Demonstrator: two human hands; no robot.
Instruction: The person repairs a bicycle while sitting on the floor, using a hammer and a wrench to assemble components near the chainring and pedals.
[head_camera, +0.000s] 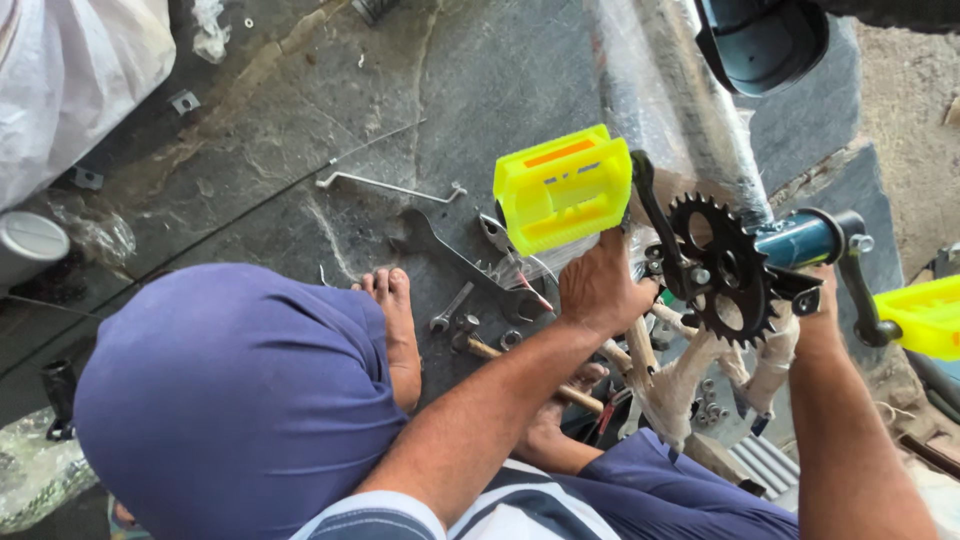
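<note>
My left hand grips the lower edge of a bright yellow pedal, next to the black crank arm. A black toothed chainring sits on a blue bicycle frame shell. My right hand reaches under that shell, its fingers hidden behind it. A second yellow pedal hangs on the other black crank arm at the right edge. Paper-wrapped frame tubes run down from the chainring.
On the dark stone floor lie a large wrench, a small spanner, a wooden-handled hammer, a thin metal rod and several nuts. My blue-trousered knee and bare foot are left. A white bag is top left.
</note>
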